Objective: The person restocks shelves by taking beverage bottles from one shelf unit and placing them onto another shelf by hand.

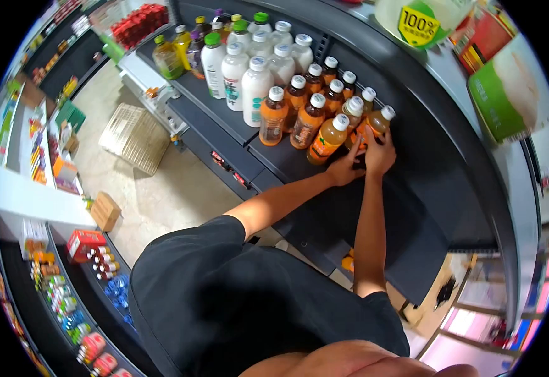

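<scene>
My right hand (380,154) is wrapped round a white-capped bottle of orange drink (384,117) at the near right end of a group of bottles. My left hand (346,169) is at the lower part of the same bottle, its fingers against the orange label; its grip is partly hidden. Just left of the hands stands another orange-drink bottle (328,139) with an orange label. Several darker, amber-coloured bottles (307,121) stand close behind and beside it, upright on the dark shelf (406,232).
White bottles (257,91) and yellow-green bottles (169,58) stand farther left on the same shelf. An upper shelf edge (476,157) curves close on the right, with green-and-white containers (498,94) on it. A woven basket (135,139) sits on the floor.
</scene>
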`<action>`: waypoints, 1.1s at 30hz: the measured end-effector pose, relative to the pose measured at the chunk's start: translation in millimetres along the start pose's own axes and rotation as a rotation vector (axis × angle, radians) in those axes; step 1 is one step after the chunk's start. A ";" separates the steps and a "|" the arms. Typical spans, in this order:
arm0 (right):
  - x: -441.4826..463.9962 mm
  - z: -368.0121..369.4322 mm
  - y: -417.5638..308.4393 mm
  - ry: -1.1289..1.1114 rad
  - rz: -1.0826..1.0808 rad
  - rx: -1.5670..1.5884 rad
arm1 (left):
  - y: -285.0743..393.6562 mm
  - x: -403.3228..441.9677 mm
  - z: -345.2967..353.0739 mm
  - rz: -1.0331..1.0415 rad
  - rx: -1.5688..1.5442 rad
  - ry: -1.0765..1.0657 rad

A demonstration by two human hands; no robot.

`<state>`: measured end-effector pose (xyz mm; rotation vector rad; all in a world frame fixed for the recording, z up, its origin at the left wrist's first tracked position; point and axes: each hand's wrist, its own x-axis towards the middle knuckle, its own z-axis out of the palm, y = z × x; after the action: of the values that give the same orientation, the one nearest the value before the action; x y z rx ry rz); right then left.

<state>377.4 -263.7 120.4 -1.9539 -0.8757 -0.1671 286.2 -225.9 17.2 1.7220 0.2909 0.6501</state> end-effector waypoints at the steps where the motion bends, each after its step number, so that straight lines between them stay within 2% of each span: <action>1: 3.7 0.2 7.1 0.003 -0.021 0.052 | -2.8 -0.6 -1.2 -0.007 0.025 -0.008; 2: 7.2 -0.9 7.9 -0.005 -0.042 0.057 | 11.6 -6.7 -5.0 -0.121 -0.008 -0.002; 3: 8.0 -2.8 7.3 -0.012 -0.057 0.061 | 5.5 -12.8 -2.5 -0.100 -0.037 0.064; 5: 11.0 -0.2 14.0 0.000 -0.081 0.049 | -5.9 -27.8 -5.4 -0.027 -0.051 0.005; 8: 22.3 9.3 29.6 0.005 -0.098 -0.007 | 32.0 -70.8 -24.9 -0.031 0.110 -0.248; 11: 25.0 5.1 23.4 -0.023 -0.043 -0.077 | 42.9 -129.1 -34.7 0.048 -0.028 -0.255; 13: 31.6 11.6 45.3 -0.037 -0.128 -0.053 | 41.8 -175.6 -48.6 -0.054 -0.162 -0.255; 15: 32.8 14.8 58.2 -0.072 -0.057 -0.057 | 47.3 -230.7 -71.7 -0.161 -0.317 -0.251; 17: 38.2 22.0 78.4 -0.042 -0.139 -0.087 | 50.1 -282.2 -103.2 -0.286 -0.193 -0.216; 19: 20.7 14.8 54.3 -0.053 -0.061 0.022 | 63.8 -341.3 -136.3 -0.456 -0.306 -0.078; 20: 14.7 8.5 46.3 -0.035 -0.011 -0.105 | 39.9 -373.1 -148.1 -0.424 -0.360 0.004; 21: 25.0 16.1 96.9 0.164 -0.247 -0.329 | 30.4 -402.6 -163.9 -0.435 -0.315 0.080; 22: 15.2 5.0 96.6 0.356 -0.740 -0.746 | 27.9 -429.2 -177.6 -0.434 -0.273 0.174; 23: -27.8 -5.0 20.5 0.447 -0.663 -0.195 | 26.2 -454.4 -193.4 -0.430 -0.230 0.270; 24: -62.8 -0.6 -26.0 0.571 -0.395 -0.073 | 26.0 -477.5 -210.8 -0.509 -0.228 0.352; 25: -98.3 3.2 -73.6 0.676 -0.387 0.017 | 33.7 -496.5 -228.7 -0.515 -0.176 0.449; 26: -128.6 23.7 -110.7 0.674 -0.208 0.368 | 43.8 -514.5 -243.1 -0.526 -0.127 0.545; 28: -182.3 70.2 -155.1 0.643 -0.550 0.277 | 51.7 -548.1 -270.4 -0.531 -0.079 0.711; 29: -215.4 99.6 -188.2 0.485 -0.592 0.510 | 52.7 -562.5 -280.5 -0.516 -0.089 0.741; 31: -260.4 161.9 -213.4 0.162 -0.641 0.654 | 56.1 -591.2 -308.9 -0.476 -0.107 0.798; 33: -296.7 205.8 -250.2 -0.026 -0.591 0.730 | 60.9 -615.8 -333.5 -0.490 -0.127 0.759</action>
<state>-47.9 -175.2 54.7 -0.9961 -1.2950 -0.1358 -411.1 -290.0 -44.5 1.1519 1.1340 0.9030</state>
